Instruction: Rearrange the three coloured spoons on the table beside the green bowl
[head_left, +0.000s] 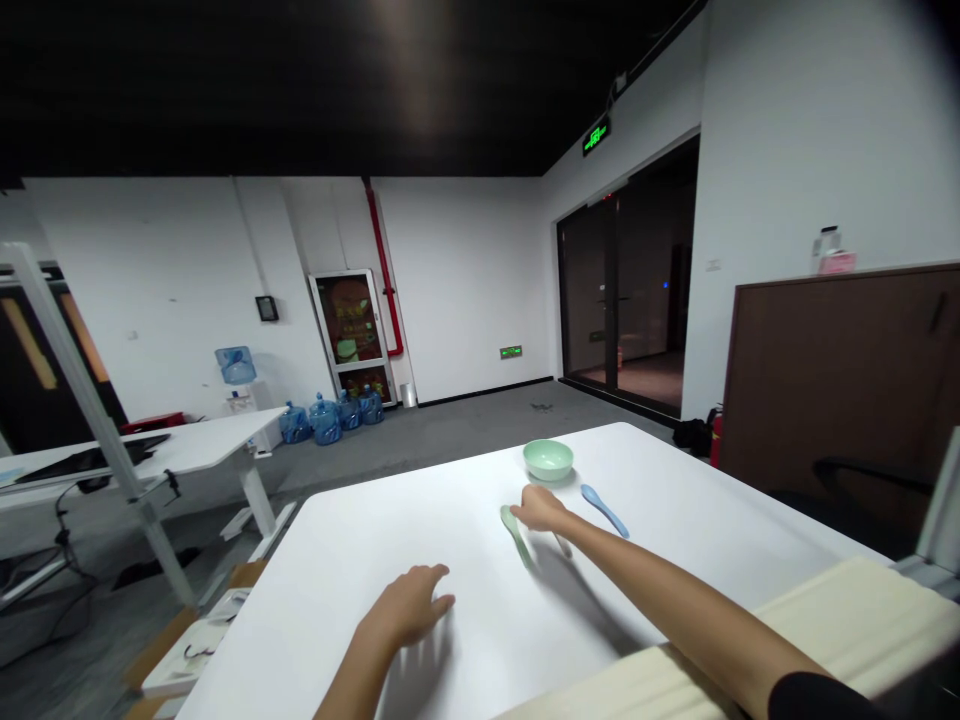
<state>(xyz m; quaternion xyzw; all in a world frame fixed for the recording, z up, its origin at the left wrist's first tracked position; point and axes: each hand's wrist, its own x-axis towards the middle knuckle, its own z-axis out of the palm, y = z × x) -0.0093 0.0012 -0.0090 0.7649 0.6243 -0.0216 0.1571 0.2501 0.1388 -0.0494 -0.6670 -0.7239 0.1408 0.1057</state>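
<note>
My right hand (541, 508) reaches far out over the white table (390, 560), its fingers curled at the bowl end of a pale green spoon (517, 536) that lies on the tabletop. A white spoon handle (562, 545) shows just under the wrist. A blue spoon (604, 510) lies to the right of the hand. A mint green bowl (548, 459) stands just beyond the hand. My left hand (409, 605) rests palm down on the table nearer to me, fingers loosely spread, holding nothing.
A cream board (840, 630) lies at the table's near right edge. A brown cabinet (847, 390) and a dark chair (862, 490) stand to the right. Another white desk (150, 450), a slanted white frame (82, 400) and blue water bottles (330, 415) are on the left.
</note>
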